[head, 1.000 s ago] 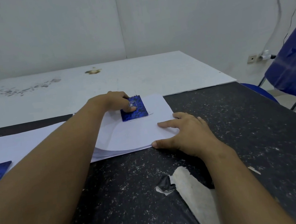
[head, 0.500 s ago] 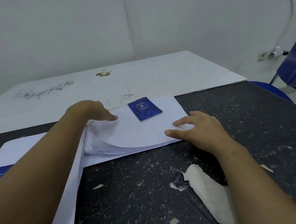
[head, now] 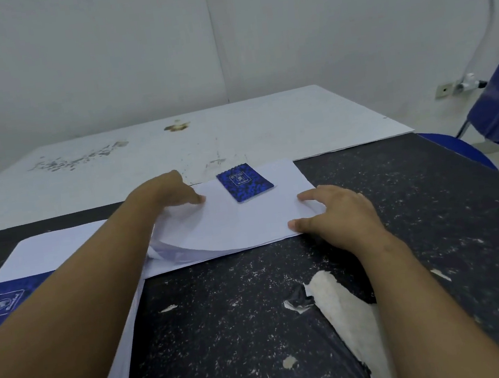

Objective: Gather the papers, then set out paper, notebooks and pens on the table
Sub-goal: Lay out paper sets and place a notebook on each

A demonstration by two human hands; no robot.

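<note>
A stack of white paper sheets (head: 240,221) lies on the black speckled bench (head: 417,198), at its far edge where a white board surface (head: 265,123) begins. A small blue spiral-bound notebook (head: 244,182) rests flat on the top sheet, near the stack's far edge.

The left hand (head: 169,190) lies on the stack's far left part, fingers loosely curled, fingertips touching the top sheet; beside its forearm the top sheets curl up off the pile. It is just left of the small notebook, not touching it. The right hand (head: 337,212) lies spread and flat over the stack's right near corner, thumb at the near edge, gripping nothing. The two hands are well apart.

At the left edge a larger blue notebook (head: 0,304) lies on another white sheet (head: 59,248). A torn patch (head: 346,306) in the bench covering shows near the right forearm.
</note>
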